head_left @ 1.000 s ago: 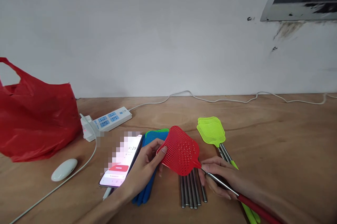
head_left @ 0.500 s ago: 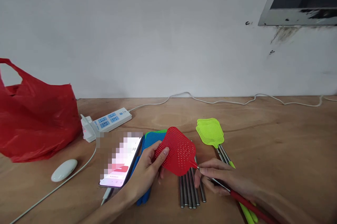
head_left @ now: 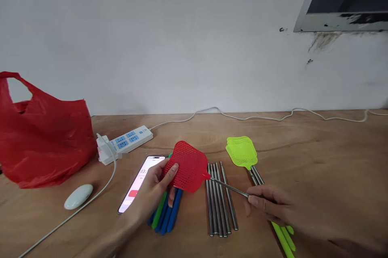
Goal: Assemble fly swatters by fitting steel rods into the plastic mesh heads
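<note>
A red fly swatter (head_left: 189,167) is held up between my two hands, its mesh head to the left. My left hand (head_left: 162,181) pinches the left edge of the head, thumb on top. My right hand (head_left: 269,203) is closed around the metal rod near its far end; the red grip seen earlier is hidden now. Below the head lie several blue handles (head_left: 170,213) and a green handle (head_left: 159,211). Several bare metal rods (head_left: 218,205) lie side by side in the middle. Yellow-green fly swatters (head_left: 242,152) lie stacked beyond my right hand.
A lit phone (head_left: 141,179) lies partly behind my left forearm. Farther left are a white oval object (head_left: 79,196), a power strip (head_left: 130,139) and a red plastic bag (head_left: 45,141). A white cable (head_left: 251,118) runs along the wall.
The red swatter's head has moved left with my left hand. My right hand has slid right along the swatter, so more of the metal rod shows between my hands.
</note>
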Demonstrator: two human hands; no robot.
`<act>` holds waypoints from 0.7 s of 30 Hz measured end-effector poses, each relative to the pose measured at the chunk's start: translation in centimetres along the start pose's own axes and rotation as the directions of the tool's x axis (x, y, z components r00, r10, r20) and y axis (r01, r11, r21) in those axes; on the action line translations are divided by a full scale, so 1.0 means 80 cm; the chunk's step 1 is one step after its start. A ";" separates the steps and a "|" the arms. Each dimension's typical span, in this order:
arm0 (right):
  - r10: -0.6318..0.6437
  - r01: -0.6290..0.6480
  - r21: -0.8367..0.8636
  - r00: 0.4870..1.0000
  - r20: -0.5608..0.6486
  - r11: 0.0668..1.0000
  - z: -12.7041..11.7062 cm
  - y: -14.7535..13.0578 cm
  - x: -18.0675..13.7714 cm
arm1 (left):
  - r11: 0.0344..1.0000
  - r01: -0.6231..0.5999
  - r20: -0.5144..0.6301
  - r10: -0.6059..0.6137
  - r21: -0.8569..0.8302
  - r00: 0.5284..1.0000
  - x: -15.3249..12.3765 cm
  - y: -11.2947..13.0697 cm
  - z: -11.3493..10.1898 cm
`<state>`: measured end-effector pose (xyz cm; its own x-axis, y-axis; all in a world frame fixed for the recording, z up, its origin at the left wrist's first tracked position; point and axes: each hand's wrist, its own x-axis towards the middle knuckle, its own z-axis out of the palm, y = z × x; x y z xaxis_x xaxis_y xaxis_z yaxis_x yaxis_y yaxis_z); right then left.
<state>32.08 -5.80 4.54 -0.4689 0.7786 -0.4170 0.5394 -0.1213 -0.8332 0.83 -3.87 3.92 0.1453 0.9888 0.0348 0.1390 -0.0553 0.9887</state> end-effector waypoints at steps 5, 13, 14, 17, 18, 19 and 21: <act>0.008 -0.011 -0.045 0.999 -0.049 0.999 -0.008 0.021 -0.007 | 1.000 -0.018 0.029 0.019 -0.016 0.999 0.009 0.002 -0.001; -0.085 0.071 -0.122 0.990 -0.116 0.990 0.011 -0.004 -0.007 | 1.000 -0.028 0.009 0.028 -0.011 1.000 0.003 -0.013 0.016; -0.095 0.082 -0.102 0.987 -0.131 0.991 0.014 -0.008 -0.006 | 0.999 -0.038 -0.004 0.038 -0.008 0.999 0.001 -0.012 0.018; -0.110 0.114 0.021 0.983 -0.148 0.993 0.027 -0.013 0.000 | 0.999 0.008 0.060 -0.006 -0.031 0.998 -0.004 -0.008 0.028; -0.105 0.114 0.064 0.985 -0.137 0.991 0.032 -0.014 0.002 | 0.998 0.043 0.105 -0.038 -0.041 0.994 -0.006 -0.006 0.033; -0.097 0.112 0.106 0.987 -0.131 0.988 0.037 -0.014 0.005 | 0.996 0.071 0.141 -0.064 -0.046 0.988 -0.007 -0.006 0.038; -0.049 0.061 0.200 0.997 -0.064 0.978 0.045 -0.015 0.011 | 0.994 0.094 0.165 -0.084 -0.051 0.983 -0.009 -0.004 0.044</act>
<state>28.52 -7.21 3.89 -0.4493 0.8212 -0.3519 0.3593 -0.1945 -0.9127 4.11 -5.03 3.04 0.2926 0.9534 -0.0731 0.1023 0.0447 0.9937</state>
